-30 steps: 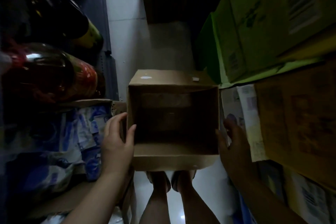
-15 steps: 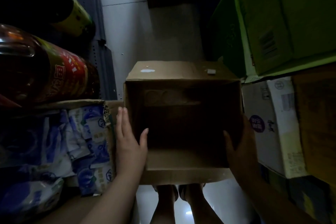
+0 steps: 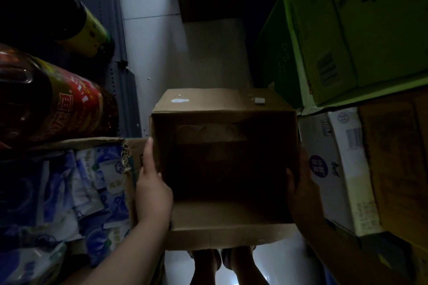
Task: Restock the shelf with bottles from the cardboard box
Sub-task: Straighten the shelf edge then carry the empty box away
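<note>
From the head camera, looking down a narrow, dim aisle: the person holds the cardboard box out in front of them, above their own feet, with its open top facing the camera. The left hand lies flat against the box's left wall, fingers stretched forward along it and thumb hooked over the rim. The right hand presses the right wall in shadow, thumb over the rim; so both hands are clamped on the box from opposite sides.

The inside of the box looks dark and bare; I can make out only round marks on the far wall and no bottle in it. Two large bottles already lie on the shelf at the left, one red-labelled, one with a yellow label further back. My reading is that the restocking is done or nearly so, and what remains is getting rid of the empty box.

Room is tight. On the left, blue-and-white packages sit just beside the left hand. On the right, a white carton and green cartons stacked above it crowd close to the right hand. The only open lane is the pale floor straight ahead
</note>
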{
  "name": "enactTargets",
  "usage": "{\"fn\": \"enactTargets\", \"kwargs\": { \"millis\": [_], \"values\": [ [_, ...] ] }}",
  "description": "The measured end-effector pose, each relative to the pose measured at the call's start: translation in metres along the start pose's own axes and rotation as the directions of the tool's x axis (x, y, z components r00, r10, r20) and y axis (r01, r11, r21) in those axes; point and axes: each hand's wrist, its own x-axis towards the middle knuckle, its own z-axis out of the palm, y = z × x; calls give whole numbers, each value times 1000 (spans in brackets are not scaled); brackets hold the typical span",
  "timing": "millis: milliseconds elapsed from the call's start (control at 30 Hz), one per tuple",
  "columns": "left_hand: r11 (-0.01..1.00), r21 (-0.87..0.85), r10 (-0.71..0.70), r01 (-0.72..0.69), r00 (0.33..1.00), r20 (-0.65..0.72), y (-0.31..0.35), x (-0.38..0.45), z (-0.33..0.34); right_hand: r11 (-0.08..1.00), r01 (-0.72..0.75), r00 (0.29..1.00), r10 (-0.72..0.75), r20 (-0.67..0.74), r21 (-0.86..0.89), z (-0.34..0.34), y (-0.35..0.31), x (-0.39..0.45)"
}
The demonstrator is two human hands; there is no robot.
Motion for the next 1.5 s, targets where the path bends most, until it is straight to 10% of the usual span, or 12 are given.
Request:
{"fn": "enactTargets", "kwargs": {
  "millis": [300, 1500],
  "values": [
    [991, -114, -61, 65, 997, 41, 8, -41, -50, 992, 118, 991, -114, 70, -53, -54, -23, -15],
    [647, -633, 308, -425, 905, -293, 178, -264, -424, 818, 334, 942, -305, -140, 469, -406, -347, -206]
  ]
}}
